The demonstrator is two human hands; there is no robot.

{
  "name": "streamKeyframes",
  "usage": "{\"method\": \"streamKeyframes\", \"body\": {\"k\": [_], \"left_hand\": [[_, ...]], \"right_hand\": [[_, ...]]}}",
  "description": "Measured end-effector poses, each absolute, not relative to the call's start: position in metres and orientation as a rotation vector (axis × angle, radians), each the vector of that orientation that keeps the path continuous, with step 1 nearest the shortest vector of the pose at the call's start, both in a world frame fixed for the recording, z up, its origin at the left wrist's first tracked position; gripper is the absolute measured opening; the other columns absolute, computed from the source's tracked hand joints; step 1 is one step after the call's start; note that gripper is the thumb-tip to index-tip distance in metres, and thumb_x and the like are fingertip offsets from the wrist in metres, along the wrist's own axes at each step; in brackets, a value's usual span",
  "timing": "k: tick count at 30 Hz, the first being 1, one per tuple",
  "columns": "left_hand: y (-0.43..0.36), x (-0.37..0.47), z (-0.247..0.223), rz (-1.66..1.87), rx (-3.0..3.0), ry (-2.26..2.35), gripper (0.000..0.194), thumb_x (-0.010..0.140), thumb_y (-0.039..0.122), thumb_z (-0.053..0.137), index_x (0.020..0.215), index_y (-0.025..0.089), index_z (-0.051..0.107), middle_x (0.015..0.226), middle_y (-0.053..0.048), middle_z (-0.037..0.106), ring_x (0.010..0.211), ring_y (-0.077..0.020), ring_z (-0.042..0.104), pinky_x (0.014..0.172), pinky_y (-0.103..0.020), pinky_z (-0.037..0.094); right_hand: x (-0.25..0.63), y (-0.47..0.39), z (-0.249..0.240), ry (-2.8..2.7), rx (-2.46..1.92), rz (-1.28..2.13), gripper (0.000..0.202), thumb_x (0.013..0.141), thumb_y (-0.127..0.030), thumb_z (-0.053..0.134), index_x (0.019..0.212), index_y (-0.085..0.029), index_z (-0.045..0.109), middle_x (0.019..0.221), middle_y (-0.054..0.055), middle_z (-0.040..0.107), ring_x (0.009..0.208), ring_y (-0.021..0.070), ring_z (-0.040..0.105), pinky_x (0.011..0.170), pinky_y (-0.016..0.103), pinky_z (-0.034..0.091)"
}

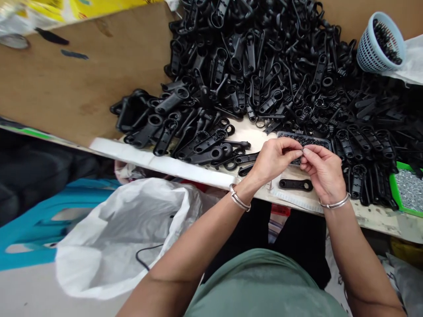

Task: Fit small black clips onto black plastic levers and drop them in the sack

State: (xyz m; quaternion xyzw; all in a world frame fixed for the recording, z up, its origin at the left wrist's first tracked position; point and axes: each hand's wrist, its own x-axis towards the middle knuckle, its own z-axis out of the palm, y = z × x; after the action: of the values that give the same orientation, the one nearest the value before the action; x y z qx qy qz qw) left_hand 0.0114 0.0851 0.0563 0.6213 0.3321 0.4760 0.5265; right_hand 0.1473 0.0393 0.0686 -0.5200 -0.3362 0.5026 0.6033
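Observation:
My left hand [276, 156] and my right hand [322, 169] meet fingertip to fingertip over a clear tray [317, 141] of small dark parts. Both pinch at the same spot, where something tiny and dark shows; its kind is too small to make out. Just below my fingers, a flat black plastic arm [295, 184] with a toothed ring end lies on a strip of white paper [297, 200] at the table's front edge. The tray is partly hidden behind my hands.
A large heap of black plastic arms [238, 61] covers the table's back. At the right stand a light-blue basket [372, 48] of black parts and a green tray [398, 203] of small metal pieces. A white sack [79, 264] gapes below the left edge. Cardboard [66, 83] walls the left.

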Motion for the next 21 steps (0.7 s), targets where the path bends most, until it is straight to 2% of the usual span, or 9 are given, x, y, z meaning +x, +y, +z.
{"method": "streamKeyframes", "body": {"k": [4, 11, 15, 21], "left_hand": [[0.081, 0.011, 0.054, 1.183, 1.351, 0.795, 0.005, 0.074, 0.017, 0.072, 0.079, 0.015, 0.075, 0.079, -0.003, 0.074, 0.075, -0.0133, 0.066, 0.075, -0.026, 0.053], [0.078, 0.011, 0.045, 1.191, 1.025, 0.696, 0.017, 0.064, 0.021, 0.083, 0.078, 0.015, 0.076, 0.076, -0.002, 0.074, 0.071, -0.0113, 0.066, 0.072, -0.025, 0.054], [0.077, 0.013, 0.045, 1.225, 1.102, 0.726, 0.012, 0.067, 0.019, 0.08, 0.077, 0.016, 0.076, 0.076, -0.002, 0.074, 0.072, -0.0124, 0.067, 0.072, -0.025, 0.054], [0.077, 0.012, 0.046, 1.219, 1.324, 0.874, 0.009, 0.072, 0.012, 0.071, 0.077, 0.016, 0.077, 0.075, -0.001, 0.074, 0.071, -0.0119, 0.065, 0.069, -0.023, 0.05]], "right_hand": [[0.152, 0.035, 0.068, -0.771, -1.144, 1.261, 0.026, 0.062, -0.03, 0.086, 0.08, -0.019, 0.071, 0.071, -0.003, 0.066, 0.061, 0.0056, 0.058, 0.056, 0.015, 0.052], [0.151, 0.029, 0.067, -0.748, -1.125, 1.28, 0.03, 0.063, -0.032, 0.087, 0.083, -0.018, 0.07, 0.08, 0.0, 0.071, 0.066, 0.007, 0.063, 0.058, 0.016, 0.055], [0.143, 0.034, 0.067, -0.761, -1.151, 1.207, 0.032, 0.059, -0.032, 0.088, 0.08, -0.016, 0.07, 0.07, 0.0, 0.069, 0.062, 0.008, 0.063, 0.056, 0.018, 0.055], [0.138, 0.04, 0.065, -0.894, -1.289, 0.966, 0.022, 0.064, -0.029, 0.081, 0.076, -0.016, 0.068, 0.061, -0.003, 0.064, 0.053, 0.0097, 0.06, 0.054, 0.023, 0.054]]}}
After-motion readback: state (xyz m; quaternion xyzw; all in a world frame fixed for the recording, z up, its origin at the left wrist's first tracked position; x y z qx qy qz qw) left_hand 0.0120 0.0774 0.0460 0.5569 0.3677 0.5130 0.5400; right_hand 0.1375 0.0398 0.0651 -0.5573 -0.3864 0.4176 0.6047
